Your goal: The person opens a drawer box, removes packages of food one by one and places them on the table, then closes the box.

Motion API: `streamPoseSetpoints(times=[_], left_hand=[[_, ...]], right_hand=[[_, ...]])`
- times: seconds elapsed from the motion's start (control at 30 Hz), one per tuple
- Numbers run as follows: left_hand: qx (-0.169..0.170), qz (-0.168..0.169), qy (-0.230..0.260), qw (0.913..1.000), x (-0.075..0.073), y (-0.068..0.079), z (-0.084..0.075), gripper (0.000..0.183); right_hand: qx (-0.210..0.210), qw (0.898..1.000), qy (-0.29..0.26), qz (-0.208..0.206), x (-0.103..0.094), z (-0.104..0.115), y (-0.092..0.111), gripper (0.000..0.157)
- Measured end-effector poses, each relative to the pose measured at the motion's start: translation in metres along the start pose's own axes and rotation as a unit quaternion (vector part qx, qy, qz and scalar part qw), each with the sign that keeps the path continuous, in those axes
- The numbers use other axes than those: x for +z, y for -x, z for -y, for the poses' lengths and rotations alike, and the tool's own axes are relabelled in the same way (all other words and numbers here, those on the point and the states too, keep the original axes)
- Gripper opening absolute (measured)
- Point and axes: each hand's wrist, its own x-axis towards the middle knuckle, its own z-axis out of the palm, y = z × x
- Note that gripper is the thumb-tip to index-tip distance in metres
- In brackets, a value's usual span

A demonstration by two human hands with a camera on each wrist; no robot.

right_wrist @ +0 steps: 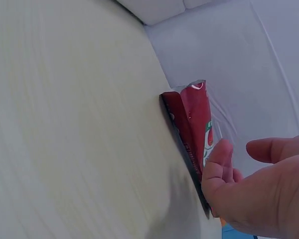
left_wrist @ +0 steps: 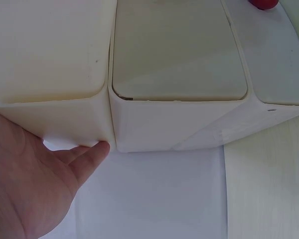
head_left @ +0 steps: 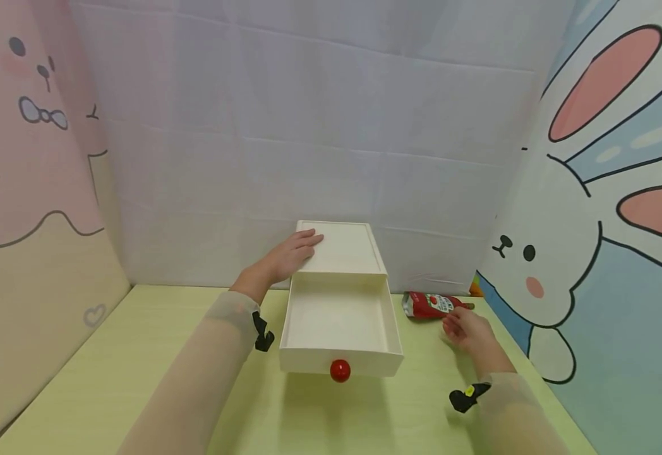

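Note:
A white drawer box (head_left: 345, 243) stands against the back wall. Its drawer (head_left: 339, 361), fitted with a round red knob (head_left: 340, 371), is pulled out toward me and shows a bare inside. My left hand (head_left: 292, 255) rests on the left edge of the box's top, its fingers extended. To the right lies a red foil pouch (head_left: 430, 305) with a tomato picture. My right hand (head_left: 467, 331) is right at its near side. In the right wrist view, the right hand's fingers (right_wrist: 220, 164) bend loosely in front of the pouch (right_wrist: 197, 112), with the thumb apart.
All of this stands on a pale green-yellow table (head_left: 177, 341). White cloth (head_left: 319, 114) hangs close behind the box. Printed panels border the table, a pink one (head_left: 24, 177) at left and a rabbit one (head_left: 547, 265) close to the right hand.

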Motion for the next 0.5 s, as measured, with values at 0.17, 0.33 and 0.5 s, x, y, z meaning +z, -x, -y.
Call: streamPoseSetpoints(times=[0.17,0.33,0.5], left_hand=[[0.004,0.003,-0.001,1.0,0.0,0.0,0.0,0.058],[0.001,0.005,0.001,1.0,0.0,0.0,0.0,0.058],[-0.001,0.006,0.005,1.0,-0.001,0.0,-0.001,0.058]], right_hand=[[-0.016,0.999,0.016,0.028,0.0,0.008,0.007,0.028],[-0.061,0.995,0.049,0.054,0.012,0.019,0.022,0.029],[-0.113,0.985,0.086,0.096,0.03,0.032,0.047,0.047]])
